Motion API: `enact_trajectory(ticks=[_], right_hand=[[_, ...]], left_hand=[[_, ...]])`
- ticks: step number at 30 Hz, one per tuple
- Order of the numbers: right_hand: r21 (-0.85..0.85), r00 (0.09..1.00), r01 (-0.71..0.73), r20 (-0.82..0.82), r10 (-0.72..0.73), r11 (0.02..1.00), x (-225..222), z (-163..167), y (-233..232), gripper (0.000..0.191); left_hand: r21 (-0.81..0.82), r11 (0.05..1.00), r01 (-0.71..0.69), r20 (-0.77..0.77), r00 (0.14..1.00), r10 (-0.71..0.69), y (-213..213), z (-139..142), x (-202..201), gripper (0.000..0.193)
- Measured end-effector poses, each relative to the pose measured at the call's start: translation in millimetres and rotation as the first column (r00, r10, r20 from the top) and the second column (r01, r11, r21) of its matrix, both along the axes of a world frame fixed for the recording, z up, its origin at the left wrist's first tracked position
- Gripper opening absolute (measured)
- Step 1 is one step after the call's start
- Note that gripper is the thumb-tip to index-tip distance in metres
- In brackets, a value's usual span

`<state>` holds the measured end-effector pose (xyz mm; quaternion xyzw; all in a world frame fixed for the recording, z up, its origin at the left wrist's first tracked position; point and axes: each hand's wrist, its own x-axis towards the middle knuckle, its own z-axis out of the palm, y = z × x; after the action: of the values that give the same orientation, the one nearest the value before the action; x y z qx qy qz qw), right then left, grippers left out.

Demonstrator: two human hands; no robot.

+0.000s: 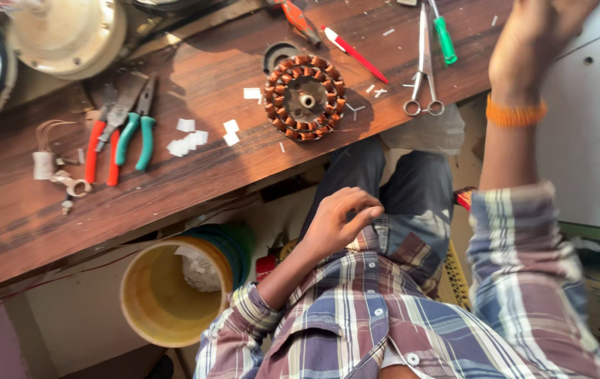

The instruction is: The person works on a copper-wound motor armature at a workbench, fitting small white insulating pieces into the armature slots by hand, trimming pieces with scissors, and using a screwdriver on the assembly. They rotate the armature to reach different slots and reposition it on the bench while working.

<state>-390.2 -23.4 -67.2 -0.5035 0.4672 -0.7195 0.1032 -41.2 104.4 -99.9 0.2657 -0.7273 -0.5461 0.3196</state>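
The left hand (338, 221) rests loosely curled and empty on the lap, the right hand (531, 38) is raised, grip unclear, beyond the scissors (424, 63), while the copper-wound coil ring (305, 98) sits mid-table (19, 210) beside small white paper labels (187, 140).

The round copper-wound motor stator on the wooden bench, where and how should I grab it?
Probably by its outer rim, coming straight down from above. The round copper-wound motor stator lies flat on the wooden bench, its coils forming a ring around a small centre hub, and the bench beside the rim looks bare enough for fingers.
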Motion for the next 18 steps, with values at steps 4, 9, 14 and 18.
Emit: enact_trajectory(ticks=[4, 9, 14, 18], right_hand=[[-0.141, 0.878, -0.321, 0.327, 0.35, 0.936, 36.0, -7.3, 116.5, 0.02], [-0.134, 0.723, -0.395, 0.564, 0.398, 0.909, 74.5, -49.2, 202.7, 0.021], [-0.227, 0.506, -0.172, 0.815, 0.283, 0.959, 81.7, -86.1, 238.8, 0.016], [-0.101, 0.533, -0.033, 0.84, 0.103, 0.994, 88.6, -96.1, 236.2, 0.016]], left_hand=[[0.461, 0.874, 0.155, -0.141, 0.985, -0.1, 5.8, -10.7, -38.9, 0.027], [0.682, 0.508, 0.526, -0.657, 0.746, 0.108, 19.2, -32.1, -72.8, 0.066], [0.506, 0.823, 0.259, -0.385, 0.921, -0.053, 43.2, -41.5, -77.5, 0.059], [0.661, 0.668, 0.341, -0.445, 0.895, -0.016, 51.2, -45.4, -79.8, 0.059]])
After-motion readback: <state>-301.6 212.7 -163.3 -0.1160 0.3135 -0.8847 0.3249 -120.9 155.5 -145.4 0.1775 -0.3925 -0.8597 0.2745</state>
